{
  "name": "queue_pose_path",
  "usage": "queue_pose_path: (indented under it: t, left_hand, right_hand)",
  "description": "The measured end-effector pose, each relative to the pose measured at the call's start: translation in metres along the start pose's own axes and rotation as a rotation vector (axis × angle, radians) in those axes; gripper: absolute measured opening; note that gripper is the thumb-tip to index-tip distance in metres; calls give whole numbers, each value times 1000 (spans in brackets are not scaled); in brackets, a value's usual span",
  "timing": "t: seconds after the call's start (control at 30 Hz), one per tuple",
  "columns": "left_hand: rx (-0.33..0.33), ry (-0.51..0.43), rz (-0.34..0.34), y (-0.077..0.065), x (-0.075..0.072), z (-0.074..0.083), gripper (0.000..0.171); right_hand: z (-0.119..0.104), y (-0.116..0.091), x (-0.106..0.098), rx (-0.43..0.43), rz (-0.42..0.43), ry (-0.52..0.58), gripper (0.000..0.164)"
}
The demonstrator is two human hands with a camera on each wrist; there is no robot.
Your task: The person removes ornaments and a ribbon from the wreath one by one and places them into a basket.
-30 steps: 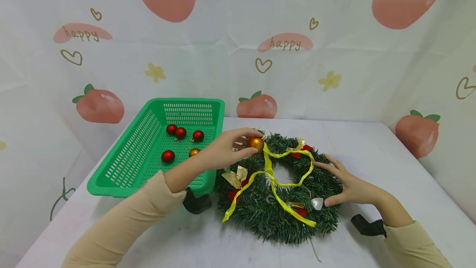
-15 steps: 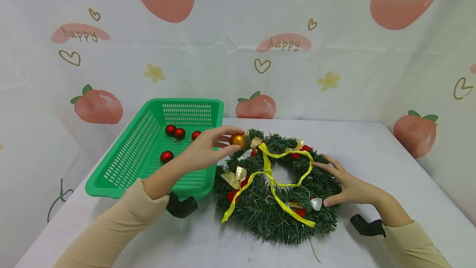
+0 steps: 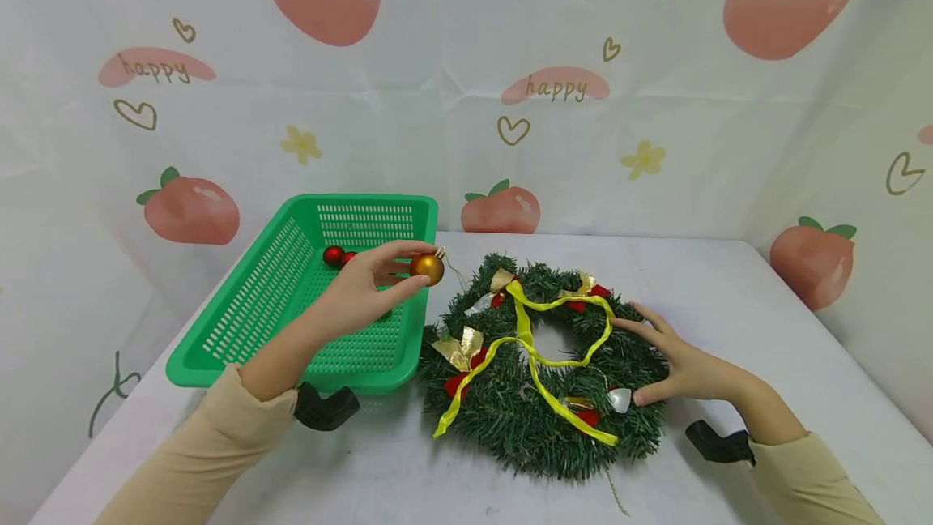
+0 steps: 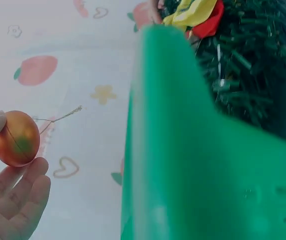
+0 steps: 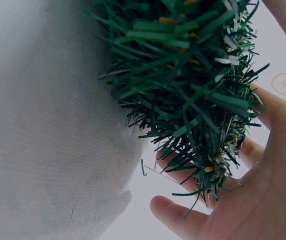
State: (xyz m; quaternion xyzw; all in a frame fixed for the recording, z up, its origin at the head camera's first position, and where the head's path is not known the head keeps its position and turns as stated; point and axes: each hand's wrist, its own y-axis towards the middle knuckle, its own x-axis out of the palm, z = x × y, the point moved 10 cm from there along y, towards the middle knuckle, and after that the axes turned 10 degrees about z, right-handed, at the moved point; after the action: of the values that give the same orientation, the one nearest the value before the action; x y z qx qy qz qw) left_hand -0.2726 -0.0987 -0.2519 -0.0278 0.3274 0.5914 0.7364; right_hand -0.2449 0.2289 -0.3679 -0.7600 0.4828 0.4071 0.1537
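A gold Christmas ball (image 3: pixel 427 269) is pinched between the thumb and fingertips of my left hand (image 3: pixel 357 290), above the right side of the green basket (image 3: pixel 251 375). Its cap and thin hanging string show in the left wrist view, where the ball (image 4: pixel 17 139) sits at the left. On the table to the right lies a green wreath (image 3: pixel 503 420) with gold and red bows and a loose yellow ribbon (image 3: pixel 557 403). My right hand (image 3: pixel 688 367) rests on the wreath's right edge with spread fingers. In the right wrist view, the wreath's needles partly hide those fingers (image 5: pixel 175 215).
Red balls (image 3: pixel 333 256) lie inside the basket, partly hidden by my left forearm. The basket stands on a white table (image 3: pixel 802 347), close to the wreath's left side. A printed cloth (image 3: pixel 568 152) hangs behind the table.
My left hand has carried the gold ball leftward from over the wreath to the basket's right side. The bow and leaves it covered now show. My right hand stays on the wreath.
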Motion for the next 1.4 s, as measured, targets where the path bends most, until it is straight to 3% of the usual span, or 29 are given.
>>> queue_pose_path:
  t: [0.33, 0.5, 0.93, 1.4]
  left_hand:
    - [-22, 91, 90, -2, -36, -7, 39]
    - [-67, 107, 109, -2, -50, -12, 40]
    - [-81, 179, 117, 7, -68, -22, 41]
    - [-163, 195, 86, 15, -79, -51, 44]
  right_hand:
    - [3, -1, 1, 12, 6, 5, 93]
    - [3, -1, 1, 9, 10, -2, 93]
    - [0, -1, 0, 1, -3, -3, 93]
    - [-1, 0, -1, 8, -10, -3, 93]
